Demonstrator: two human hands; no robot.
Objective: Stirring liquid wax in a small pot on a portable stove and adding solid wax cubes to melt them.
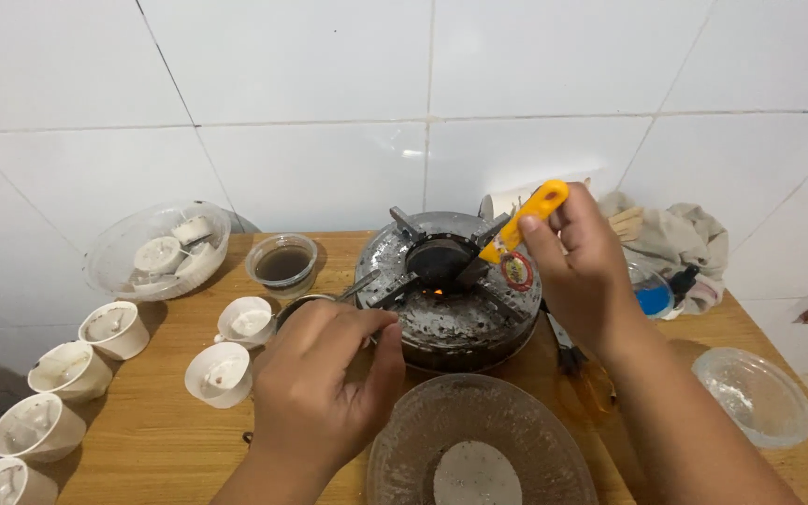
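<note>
On the desk (161, 440), the right hand (582, 271) grips a yellow handle (535, 210) over the stove (451, 290). The left hand (324, 383) pinches a thin metal tool (359, 285) beside white cups (222, 374).

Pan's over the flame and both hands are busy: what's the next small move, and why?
Probably keep the small dark pan steady over the stove. The right hand grips its yellow handle, the flame glows beneath, and the left hand pinches a thin metal tool aimed toward it.
</note>
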